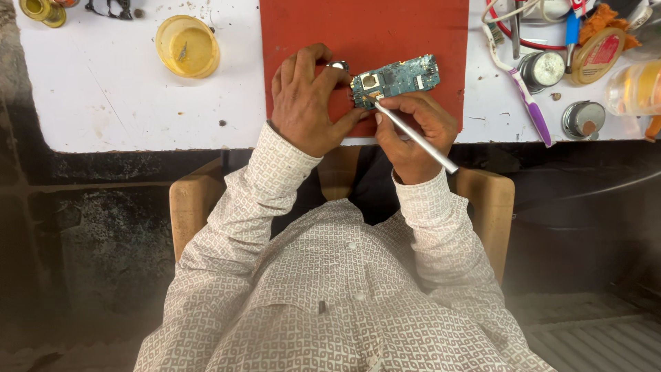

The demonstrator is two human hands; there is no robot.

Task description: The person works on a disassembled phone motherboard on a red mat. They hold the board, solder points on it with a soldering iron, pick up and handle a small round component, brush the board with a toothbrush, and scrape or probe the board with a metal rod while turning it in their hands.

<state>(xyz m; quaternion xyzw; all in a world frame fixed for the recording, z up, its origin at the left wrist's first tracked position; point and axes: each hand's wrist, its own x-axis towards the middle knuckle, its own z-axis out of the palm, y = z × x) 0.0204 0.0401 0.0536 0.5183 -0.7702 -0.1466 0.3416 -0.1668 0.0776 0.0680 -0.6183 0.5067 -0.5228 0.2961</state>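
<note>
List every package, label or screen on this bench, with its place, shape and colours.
Round tin: far right, gold rim, red label on the lid.
Tube: top right, blue with a red and white end.
Clear jar: right edge, yellowish contents, label unreadable.
No screens.

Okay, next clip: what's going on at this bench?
A seated person in a patterned shirt works on a small blue circuit board lying on a red mat on a white table. The left hand steadies the board's left end. The right hand grips a slim silver tool, its tip touching the board's near edge. A yellow dish sits to the left; a purple toothbrush and small tins lie to the right.
</note>
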